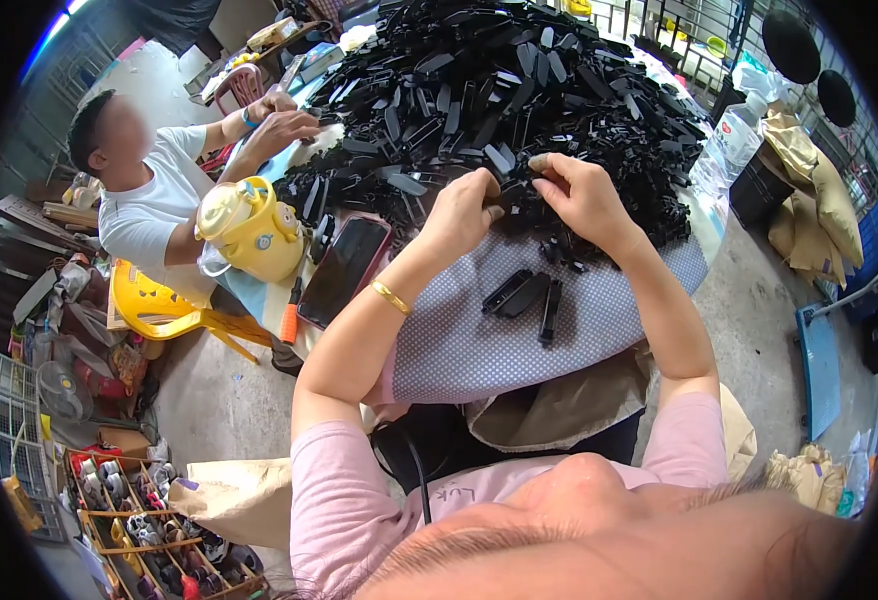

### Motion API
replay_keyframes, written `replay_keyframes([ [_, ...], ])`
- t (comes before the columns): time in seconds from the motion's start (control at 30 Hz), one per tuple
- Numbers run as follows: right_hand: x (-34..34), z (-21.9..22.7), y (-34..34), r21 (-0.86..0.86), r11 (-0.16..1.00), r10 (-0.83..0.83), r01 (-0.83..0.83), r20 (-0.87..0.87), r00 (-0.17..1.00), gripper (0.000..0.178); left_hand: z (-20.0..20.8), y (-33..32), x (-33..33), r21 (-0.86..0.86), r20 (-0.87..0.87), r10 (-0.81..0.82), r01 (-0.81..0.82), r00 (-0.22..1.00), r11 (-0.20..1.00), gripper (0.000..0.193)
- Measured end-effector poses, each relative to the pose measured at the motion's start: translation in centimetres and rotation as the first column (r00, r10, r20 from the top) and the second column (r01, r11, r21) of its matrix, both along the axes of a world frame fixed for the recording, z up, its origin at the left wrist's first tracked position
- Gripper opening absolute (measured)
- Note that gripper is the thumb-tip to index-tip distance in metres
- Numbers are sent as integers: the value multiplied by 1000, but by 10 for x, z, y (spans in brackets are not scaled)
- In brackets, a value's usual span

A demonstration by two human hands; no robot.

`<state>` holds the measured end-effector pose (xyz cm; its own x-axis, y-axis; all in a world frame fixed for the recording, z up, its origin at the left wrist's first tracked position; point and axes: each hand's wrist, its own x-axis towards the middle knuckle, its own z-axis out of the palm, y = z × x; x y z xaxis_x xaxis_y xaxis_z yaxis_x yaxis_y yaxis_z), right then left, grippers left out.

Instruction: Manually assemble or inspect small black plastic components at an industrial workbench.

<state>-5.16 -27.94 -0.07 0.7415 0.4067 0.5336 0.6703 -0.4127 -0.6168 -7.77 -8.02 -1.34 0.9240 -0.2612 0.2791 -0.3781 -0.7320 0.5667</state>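
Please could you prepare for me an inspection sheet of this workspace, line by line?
Surface: dotted tablecloth covers the near side.
Job's things: large heap of black plastic parts; a few loose black pieces lie nearer the person.
Clutter: yellow lidded jug, smartphone and orange-handled tool, at left.
Hands: left hand and right hand at the heap's near side, fingers bent; grasp unclear.
Cables: black cord against the pink shirt; ends unclear.
Surroundings: co-worker in white at left; brown sacks at right.
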Motion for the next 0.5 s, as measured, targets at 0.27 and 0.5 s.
replay_keyframes([
  [0.27, -3, -5, 9, 213, 974, 81, -72, -31, 996, 22, 9, 12, 2, -857, -300, -243, -149, 923, 494, 34],
  [0.5, -6, -5, 13, 395, 912, 93, -113, 69, 993, 20, 12, -1, -9, -755, -273, -259, -39, 927, 654, 36],
])
